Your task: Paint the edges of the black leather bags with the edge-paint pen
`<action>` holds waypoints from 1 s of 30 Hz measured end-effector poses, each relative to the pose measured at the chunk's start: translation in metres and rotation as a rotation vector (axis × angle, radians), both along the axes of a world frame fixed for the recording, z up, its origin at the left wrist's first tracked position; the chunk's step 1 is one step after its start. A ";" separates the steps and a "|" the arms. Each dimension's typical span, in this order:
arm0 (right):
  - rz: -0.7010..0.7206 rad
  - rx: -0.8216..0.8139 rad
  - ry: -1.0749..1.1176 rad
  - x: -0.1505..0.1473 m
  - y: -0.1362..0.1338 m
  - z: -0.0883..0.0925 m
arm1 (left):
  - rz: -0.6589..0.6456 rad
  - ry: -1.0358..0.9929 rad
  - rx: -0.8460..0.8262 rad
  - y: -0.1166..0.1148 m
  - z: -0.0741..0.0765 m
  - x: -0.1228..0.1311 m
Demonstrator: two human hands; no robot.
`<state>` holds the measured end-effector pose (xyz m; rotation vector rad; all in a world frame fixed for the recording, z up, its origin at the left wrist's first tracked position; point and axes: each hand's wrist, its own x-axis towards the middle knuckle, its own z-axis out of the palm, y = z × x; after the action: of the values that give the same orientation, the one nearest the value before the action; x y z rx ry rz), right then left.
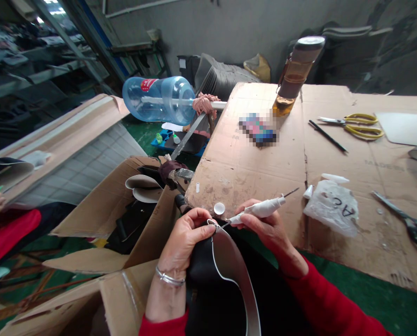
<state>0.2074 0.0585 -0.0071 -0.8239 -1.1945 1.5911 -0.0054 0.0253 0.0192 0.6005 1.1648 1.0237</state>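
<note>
Both hands work near me. My left hand (187, 233) pinches the black piece (208, 270) steady, so the awl (260, 208) in my right hand (264, 228) meets its edge.

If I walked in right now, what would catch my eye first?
Most likely the two hands at bottom centre: the left hand pinches a black piece with a grey, white-edged lining, while the right hand holds a white-wrapped pointed tool to it. Next, the big blue water jug lying on its side, upper left, and the yellow-handled scissors on the cardboard-covered table.
</note>
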 end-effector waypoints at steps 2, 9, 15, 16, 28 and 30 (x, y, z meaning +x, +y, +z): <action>0.009 0.017 -0.018 0.000 0.000 -0.001 | -0.001 0.004 -0.003 0.001 0.000 0.000; 0.029 0.102 -0.104 0.000 0.001 -0.003 | 0.014 0.032 0.011 0.000 0.000 0.003; 0.039 0.383 -0.266 0.003 0.000 -0.006 | 0.083 0.210 0.128 -0.011 -0.001 0.010; 0.047 0.476 -0.306 0.003 0.000 -0.007 | 0.100 0.229 0.149 -0.013 -0.002 0.010; 0.113 0.627 -0.303 0.010 -0.005 -0.009 | 0.185 0.205 0.123 -0.020 -0.009 0.008; -0.005 0.495 -0.254 0.011 -0.010 -0.011 | 0.180 0.264 0.141 -0.021 -0.008 0.009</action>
<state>0.2184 0.0490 -0.0184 -0.7098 -1.6775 1.1295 0.0034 0.0044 0.0112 0.7698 1.4051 1.2132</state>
